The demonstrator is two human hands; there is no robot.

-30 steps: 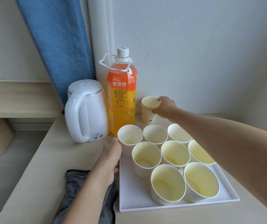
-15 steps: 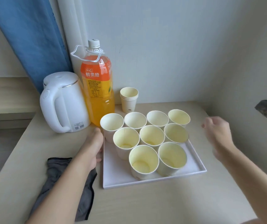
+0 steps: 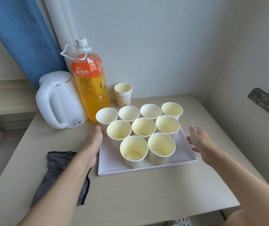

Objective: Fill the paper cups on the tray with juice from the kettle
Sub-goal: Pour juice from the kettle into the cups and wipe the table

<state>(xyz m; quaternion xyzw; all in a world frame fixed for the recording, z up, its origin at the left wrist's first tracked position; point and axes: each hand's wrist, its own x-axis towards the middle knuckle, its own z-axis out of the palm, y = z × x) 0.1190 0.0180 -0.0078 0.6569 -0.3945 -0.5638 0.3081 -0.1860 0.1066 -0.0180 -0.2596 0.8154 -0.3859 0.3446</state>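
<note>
Several paper cups (image 3: 133, 149) stand close together on the white tray (image 3: 146, 170); a thin yellowish layer shows at the bottom of some. The white kettle (image 3: 62, 101) stands left of the tray with its lid down and its handle towards me. My left hand (image 3: 94, 141) grips the tray's left edge beside the back-left cup, its fingers curled at the rim. My right hand (image 3: 199, 141) hovers with fingers spread at the tray's right edge; whether it touches the rim is unclear.
A large orange juice bottle (image 3: 89, 82) stands between kettle and wall, next to a stack of spare cups (image 3: 124, 95). A grey cloth (image 3: 60, 173) lies under my left forearm. Walls close the table's back and right; a blue curtain (image 3: 24, 38) hangs behind the kettle.
My right hand left the spare cup stack, swung right, and now reaches with spread fingers to the tray's right edge. My left hand stayed at the tray's left edge.
</note>
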